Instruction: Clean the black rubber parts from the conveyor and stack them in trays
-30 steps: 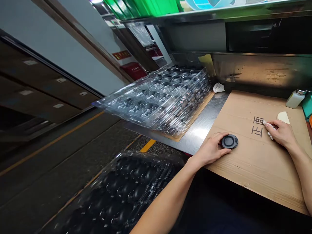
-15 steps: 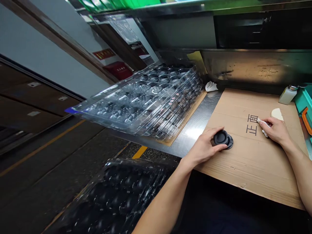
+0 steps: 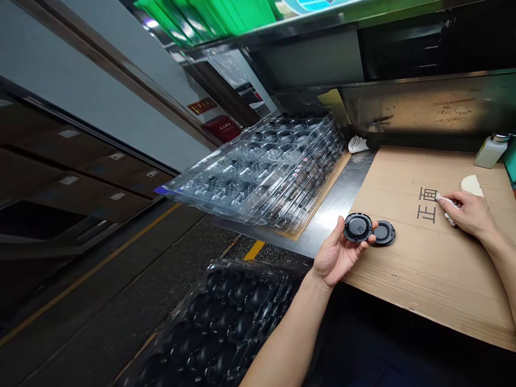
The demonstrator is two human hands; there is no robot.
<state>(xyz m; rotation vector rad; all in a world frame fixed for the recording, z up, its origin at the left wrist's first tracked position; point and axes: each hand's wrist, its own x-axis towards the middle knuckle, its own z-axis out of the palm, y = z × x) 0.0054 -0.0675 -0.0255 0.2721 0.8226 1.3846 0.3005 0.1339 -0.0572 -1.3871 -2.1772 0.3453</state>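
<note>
Between the thumb and fingers of my left hand (image 3: 337, 257) is a round black plastic cap (image 3: 358, 227), its recessed face with a small square mark turned up toward me. Just right of it, a second black cap (image 3: 385, 233) lies on the cardboard sheet (image 3: 403, 279), partly behind my left fingertips. My right hand (image 3: 470, 212) rests on the cardboard by the handwritten characters, pinching a crumpled white cloth (image 3: 450, 216). Beyond that hand lies a cream-coloured half-round pad (image 3: 471, 185).
Stacked clear plastic trays (image 3: 258, 166) stand left on the metal table (image 3: 322, 220). Lower left are more trays (image 3: 229, 306) full of black parts. At the back are a crumpled white cloth piece (image 3: 358, 144) and a small bottle (image 3: 492, 150). A green bin (image 3: 209, 19) sits on the shelf above.
My left hand has lifted one cap off the other and turned its palm up, showing the cap's face. My right hand keeps its pinch on the cloth. The view has shifted slightly left.
</note>
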